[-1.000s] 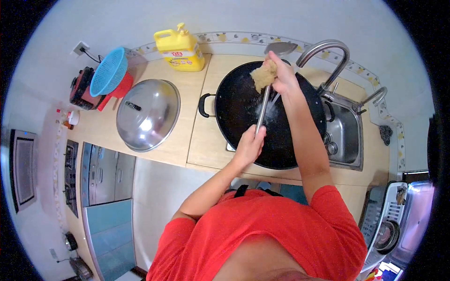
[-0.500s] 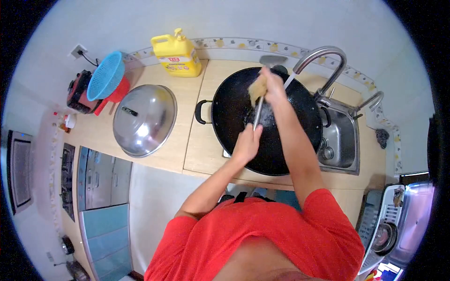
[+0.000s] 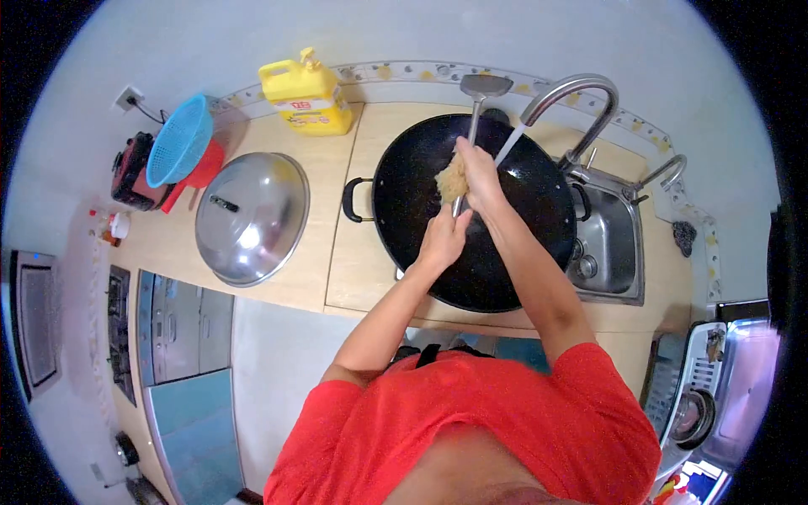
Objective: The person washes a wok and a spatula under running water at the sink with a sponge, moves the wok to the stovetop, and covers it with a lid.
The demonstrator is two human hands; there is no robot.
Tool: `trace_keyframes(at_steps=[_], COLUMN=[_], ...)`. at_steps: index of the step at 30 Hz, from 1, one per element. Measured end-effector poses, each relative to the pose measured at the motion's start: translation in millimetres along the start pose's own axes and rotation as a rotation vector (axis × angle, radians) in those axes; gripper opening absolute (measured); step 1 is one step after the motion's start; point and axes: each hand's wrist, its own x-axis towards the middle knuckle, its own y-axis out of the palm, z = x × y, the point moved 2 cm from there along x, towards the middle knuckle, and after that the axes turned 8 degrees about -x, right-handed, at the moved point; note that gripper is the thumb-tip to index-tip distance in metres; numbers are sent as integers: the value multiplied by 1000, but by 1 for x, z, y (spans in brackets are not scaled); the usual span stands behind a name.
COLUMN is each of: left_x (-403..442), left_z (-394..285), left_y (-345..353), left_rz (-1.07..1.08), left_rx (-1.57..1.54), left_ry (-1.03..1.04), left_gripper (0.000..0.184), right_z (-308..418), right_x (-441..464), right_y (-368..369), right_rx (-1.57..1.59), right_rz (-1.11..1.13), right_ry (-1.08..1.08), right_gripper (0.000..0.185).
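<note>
Over the black wok [image 3: 526,244], my left hand [image 3: 443,239] is closed round the lower end of the handle of a metal wok spatula [image 3: 486,85]. The spatula's flat head points away from me, past the wok's far rim. My right hand [image 3: 481,175] is closed on a tan, loofah-like scrubber [image 3: 452,180] and presses it against the handle, just above my left hand. Beside my right hand, water [image 3: 510,145] runs from the tall curved faucet [image 3: 581,82] into the wok.
Right of the wok lies the steel sink [image 3: 619,244], partly covered by it. A domed lid [image 3: 252,219], a yellow jug [image 3: 307,97] and a blue colander [image 3: 181,143] stand on the counter to the left. A dark scouring pad [image 3: 683,238] lies at far right.
My right hand and the scrubber have slid down the handle towards my left hand. The spatula's head has shifted away from me and shows more fully. The view has shifted slightly.
</note>
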Motion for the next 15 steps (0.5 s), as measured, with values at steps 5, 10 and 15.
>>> trace_keyframes(at_steps=[5,10,15], left_x=[21,118,157], left_z=[-18,-69,-93], left_y=[-51,-75,-64], left_rz=[354,199,-22], left_rx=[114,-646,-923], left_ry=[64,-15,90], left_gripper=[25,60,36], right_z=[22,35,36], right_x=[14,3,6], right_y=[-24,0,11], right_rx=[-174,-367,-322], right_rz=[111,322,382], right_ry=[-24,-50,-22], right_gripper=[24,23,20])
